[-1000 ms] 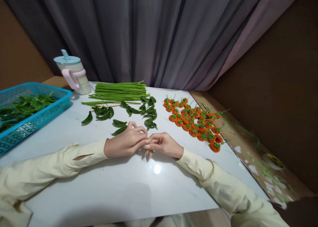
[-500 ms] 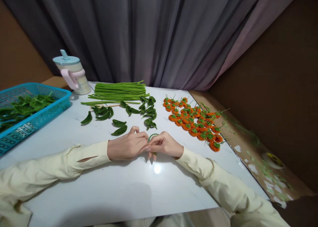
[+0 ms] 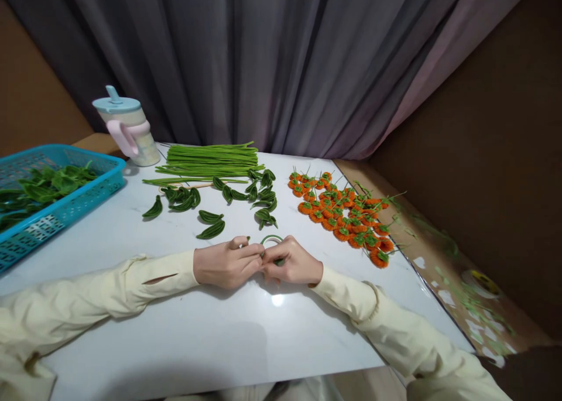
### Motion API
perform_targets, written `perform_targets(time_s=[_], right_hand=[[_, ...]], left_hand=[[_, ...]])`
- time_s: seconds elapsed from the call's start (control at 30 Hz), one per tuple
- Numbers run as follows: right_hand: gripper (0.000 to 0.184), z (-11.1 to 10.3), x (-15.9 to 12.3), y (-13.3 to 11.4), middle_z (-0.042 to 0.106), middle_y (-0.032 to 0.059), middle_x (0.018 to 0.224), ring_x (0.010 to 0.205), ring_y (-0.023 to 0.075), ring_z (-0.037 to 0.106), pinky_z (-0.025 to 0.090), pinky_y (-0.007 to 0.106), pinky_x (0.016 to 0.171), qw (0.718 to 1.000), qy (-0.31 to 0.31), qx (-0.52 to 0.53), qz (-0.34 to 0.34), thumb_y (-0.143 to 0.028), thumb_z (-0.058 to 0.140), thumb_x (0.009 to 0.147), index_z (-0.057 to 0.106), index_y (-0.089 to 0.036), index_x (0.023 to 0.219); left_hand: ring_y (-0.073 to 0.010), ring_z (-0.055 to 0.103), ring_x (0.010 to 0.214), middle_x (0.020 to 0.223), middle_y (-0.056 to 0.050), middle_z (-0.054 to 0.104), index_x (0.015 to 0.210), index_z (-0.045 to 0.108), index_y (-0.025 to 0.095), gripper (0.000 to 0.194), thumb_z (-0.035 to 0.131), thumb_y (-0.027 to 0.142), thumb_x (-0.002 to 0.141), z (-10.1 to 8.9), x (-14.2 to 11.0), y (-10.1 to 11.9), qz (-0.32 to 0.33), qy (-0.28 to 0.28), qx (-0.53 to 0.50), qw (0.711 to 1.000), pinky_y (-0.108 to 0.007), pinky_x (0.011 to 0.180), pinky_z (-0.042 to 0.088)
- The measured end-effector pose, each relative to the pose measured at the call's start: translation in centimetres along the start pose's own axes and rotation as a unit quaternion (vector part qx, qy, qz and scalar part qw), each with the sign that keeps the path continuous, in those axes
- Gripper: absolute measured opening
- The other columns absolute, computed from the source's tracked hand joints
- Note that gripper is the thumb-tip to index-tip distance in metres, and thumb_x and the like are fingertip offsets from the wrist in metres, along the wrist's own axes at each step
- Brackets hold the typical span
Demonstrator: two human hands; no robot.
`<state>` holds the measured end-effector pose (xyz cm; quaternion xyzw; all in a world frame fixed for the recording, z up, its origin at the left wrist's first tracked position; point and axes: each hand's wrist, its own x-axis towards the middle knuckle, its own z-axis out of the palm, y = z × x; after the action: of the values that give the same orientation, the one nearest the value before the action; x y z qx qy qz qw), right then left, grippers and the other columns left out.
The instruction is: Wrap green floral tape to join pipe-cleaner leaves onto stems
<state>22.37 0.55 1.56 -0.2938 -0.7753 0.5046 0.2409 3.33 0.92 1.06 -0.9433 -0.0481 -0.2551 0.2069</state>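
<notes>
My left hand (image 3: 230, 263) and my right hand (image 3: 293, 261) meet above the near middle of the white table, fingertips pinched together. Between them is a small dark green piece (image 3: 278, 261), mostly covered by the fingers; it looks like fuzzy pipe cleaner, but its shape is hidden. Just behind the fingertips lies a green-edged ring (image 3: 272, 237), apparently a roll of tape, partly hidden by my hands. Dark green pipe-cleaner leaves (image 3: 211, 230) are scattered beyond my left hand. A small bunch of the same leaves (image 3: 266, 218) rests beyond the ring.
Bright green pipe-cleaner stems (image 3: 211, 160) lie stacked at the back. Orange pipe-cleaner flowers (image 3: 342, 233) spread across the right side. A blue basket (image 3: 88, 199) of green leaves stands left, near a lidded cup (image 3: 140, 137). Scraps and a roll (image 3: 482, 284) lie on the brown surface to the right.
My left hand has shifted slightly right and its fingers have curled closer. My right fingers have turned a little, showing more of the green piece. The scattered items have stayed put.
</notes>
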Motion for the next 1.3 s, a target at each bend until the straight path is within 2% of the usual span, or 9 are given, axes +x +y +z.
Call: perform_targets(time_s=[0.1, 0.27, 0.33, 0.47, 0.63, 0.83, 0.93, 1.1, 1.3], right_hand=[[0.013, 0.1, 0.0, 0.4, 0.058, -0.0010, 0.048, 0.040, 0.0074, 0.053, 0.045, 0.017, 0.044, 0.996, 0.001, 0.083, 0.020, -0.020, 0.060, 0.073, 0.062, -0.012, 0.063], [0.028, 0.1, 0.2, 1.2, 0.062, 0.0022, 0.055, 0.042, 0.0090, 0.056, 0.048, 0.020, 0.045, 0.977, 0.001, 0.209, 0.048, -0.036, 0.068, 0.069, 0.064, -0.009, 0.073], [0.029, 0.1, 0.3, 1.4, 0.063, 0.0025, 0.055, 0.042, 0.0091, 0.056, 0.047, 0.021, 0.045, 0.973, 0.007, 0.227, 0.045, -0.036, 0.068, 0.069, 0.065, -0.009, 0.077], [0.028, 0.0, 0.3, 1.4, 0.064, 0.0027, 0.056, 0.042, 0.0091, 0.056, 0.045, 0.021, 0.044, 0.969, 0.024, 0.239, 0.055, -0.035, 0.069, 0.069, 0.064, -0.008, 0.075], [0.025, -0.2, 0.3, 1.4, 0.065, 0.0029, 0.056, 0.042, 0.0094, 0.056, 0.045, 0.021, 0.045, 0.957, 0.044, 0.278, 0.063, -0.032, 0.071, 0.068, 0.063, -0.009, 0.073], [0.022, -0.3, 0.4, 1.4, 0.065, 0.0025, 0.055, 0.039, 0.0084, 0.054, 0.044, 0.020, 0.043, 0.956, 0.069, 0.279, 0.067, -0.030, 0.073, 0.066, 0.064, -0.010, 0.070], [0.023, -0.3, 0.4, 1.2, 0.065, 0.0026, 0.054, 0.038, 0.0078, 0.053, 0.044, 0.020, 0.042, 0.956, 0.077, 0.275, 0.073, -0.030, 0.073, 0.065, 0.064, -0.010, 0.067], [0.026, -0.1, 0.3, 1.0, 0.065, 0.0023, 0.053, 0.037, 0.0081, 0.053, 0.044, 0.020, 0.040, 0.958, 0.073, 0.264, 0.082, -0.033, 0.075, 0.061, 0.063, -0.010, 0.063], [0.027, 0.2, 0.4, 1.1, 0.063, 0.0020, 0.050, 0.036, 0.0080, 0.052, 0.044, 0.019, 0.039, 0.964, 0.099, 0.233, 0.074, -0.034, 0.074, 0.061, 0.063, -0.010, 0.063]], left_hand=[[-0.0177, 0.056, 0.080, 0.064, -0.004, 0.058, 0.071, 0.051, 0.014, 0.031, 0.027, 0.005, 0.089, 0.2, -0.2, -0.1, -0.028, 0.003, -0.012, 1.000, -0.030, 0.064, 0.026], [-0.0165, 0.056, 0.082, 0.071, -0.004, 0.061, 0.077, 0.050, 0.015, 0.028, 0.027, 0.010, 0.092, 0.7, -0.6, -0.2, -0.119, 0.008, -0.049, 0.992, -0.031, 0.070, 0.024], [-0.0167, 0.055, 0.083, 0.071, -0.003, 0.059, 0.078, 0.049, 0.015, 0.027, 0.027, 0.013, 0.093, 0.8, -0.6, -0.1, -0.183, -0.010, -0.110, 0.977, -0.032, 0.072, 0.023], [-0.0164, 0.051, 0.084, 0.077, -0.004, 0.056, 0.079, 0.046, 0.015, 0.031, 0.021, 0.022, 0.096, 0.9, -0.5, -0.2, -0.279, -0.051, -0.257, 0.924, -0.032, 0.076, 0.025], [-0.0194, 0.048, 0.094, 0.092, -0.008, 0.056, 0.094, 0.047, 0.015, 0.031, 0.028, 0.039, 0.095, 0.9, -0.8, -0.6, -0.305, -0.049, -0.291, 0.906, -0.035, 0.082, 0.024], [-0.0176, 0.049, 0.090, 0.087, -0.006, 0.057, 0.083, 0.048, 0.015, 0.030, 0.025, 0.028, 0.095, 0.6, -0.7, -0.8, -0.328, -0.015, -0.330, 0.885, -0.034, 0.081, 0.027], [-0.0156, 0.049, 0.078, 0.076, -0.004, 0.055, 0.077, 0.048, 0.016, 0.031, 0.029, 0.034, 0.093, 0.2, -0.3, -0.6, -0.382, -0.009, -0.399, 0.834, -0.031, 0.076, 0.034], [-0.0110, 0.043, 0.057, 0.060, 0.002, 0.048, 0.075, 0.049, 0.015, 0.037, 0.041, 0.050, 0.085, -0.3, 0.3, -0.6, -0.466, -0.051, -0.584, 0.663, -0.023, 0.057, 0.037], [-0.0087, 0.038, 0.051, 0.054, 0.004, 0.046, 0.065, 0.050, 0.013, 0.037, 0.055, 0.048, 0.077, -0.7, 0.9, -1.4, -0.488, -0.094, -0.660, 0.564, -0.021, 0.053, 0.032]])
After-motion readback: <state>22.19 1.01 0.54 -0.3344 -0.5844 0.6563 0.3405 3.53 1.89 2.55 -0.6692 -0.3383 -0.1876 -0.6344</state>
